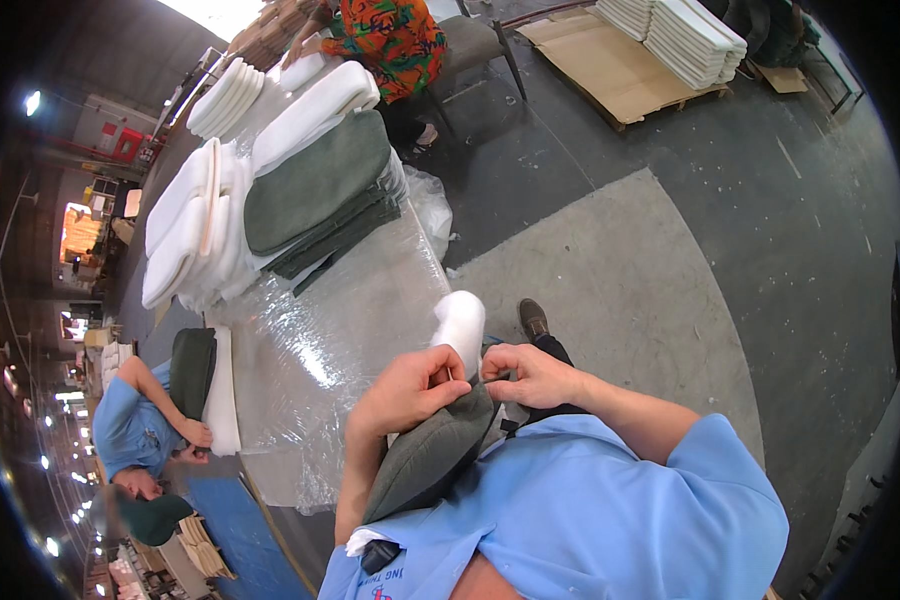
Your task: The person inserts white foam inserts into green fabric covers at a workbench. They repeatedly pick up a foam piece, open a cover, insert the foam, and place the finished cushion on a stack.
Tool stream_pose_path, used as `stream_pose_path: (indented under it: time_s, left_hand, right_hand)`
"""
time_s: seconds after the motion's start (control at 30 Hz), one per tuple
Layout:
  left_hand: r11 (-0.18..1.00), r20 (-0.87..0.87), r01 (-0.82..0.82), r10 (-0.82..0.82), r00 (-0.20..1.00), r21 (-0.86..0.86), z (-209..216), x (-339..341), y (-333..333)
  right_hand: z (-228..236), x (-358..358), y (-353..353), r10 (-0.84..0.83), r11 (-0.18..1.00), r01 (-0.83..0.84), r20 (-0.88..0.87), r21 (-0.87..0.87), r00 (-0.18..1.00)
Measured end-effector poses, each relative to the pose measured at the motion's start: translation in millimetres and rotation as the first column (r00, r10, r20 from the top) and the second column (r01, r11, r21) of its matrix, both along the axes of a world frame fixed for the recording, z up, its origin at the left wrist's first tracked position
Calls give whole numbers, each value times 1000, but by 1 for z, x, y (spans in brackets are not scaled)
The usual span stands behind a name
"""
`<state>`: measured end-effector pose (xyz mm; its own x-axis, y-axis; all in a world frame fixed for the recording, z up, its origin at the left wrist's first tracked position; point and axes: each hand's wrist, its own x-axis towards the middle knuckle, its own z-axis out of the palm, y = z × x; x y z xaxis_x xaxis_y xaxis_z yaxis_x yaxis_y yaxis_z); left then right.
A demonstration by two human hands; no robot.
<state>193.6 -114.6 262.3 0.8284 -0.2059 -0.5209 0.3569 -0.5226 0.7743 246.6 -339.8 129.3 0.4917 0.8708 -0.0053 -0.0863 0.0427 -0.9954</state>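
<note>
A dark green cushion cover (423,462) lies against my body, partly filled. White padding (460,325) sticks out of its far end. With thumb and fingers closed, my left hand (410,388) pinches the cover's edge beside the padding. My right hand (532,376), also closed, grips the edge on the other side, close to the left one. The fingertips nearly meet over the opening. What lies under my fingers is partly hidden.
A plastic-covered table (360,300) stretches ahead, bearing stacked green covers (320,185) and white foam pads (185,225). At left a co-worker (140,415) handles a green cover and white pad. Another person (390,45) works at the far end. Cardboard (610,65) lies on the floor.
</note>
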Motion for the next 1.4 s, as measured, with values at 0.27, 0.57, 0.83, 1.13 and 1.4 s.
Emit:
stream_pose_path:
  time_s: [0.27, 0.57, 0.83, 1.13, 1.4]
  left_hand:
    - [932, -112, 237, -213, 970, 275, 1, 15, -6]
    - [908, -122, 251, -222, 967, 337, -3, 27, -22]
    - [959, -88, 253, -243, 966, 129, -17, 24, -7]
    - [918, 313, 203, -314, 896, 340, -13, 17, -17]
    - [974, 212, 126, -166, 963, 188, -16, 25, -7]
  right_hand:
    - [16, -16, 0, -234, 971, 236, 49, -30, 971]
    - [32, -14, -1, -270, 951, 297, 231, -90, 935]
    - [31, -12, -3, -293, 945, 326, 351, -36, 889]
    - [-4, -16, 6, -187, 981, 190, -74, 40, 980]
    - [-1, -22, 9, -212, 963, 199, -56, -180, 976]
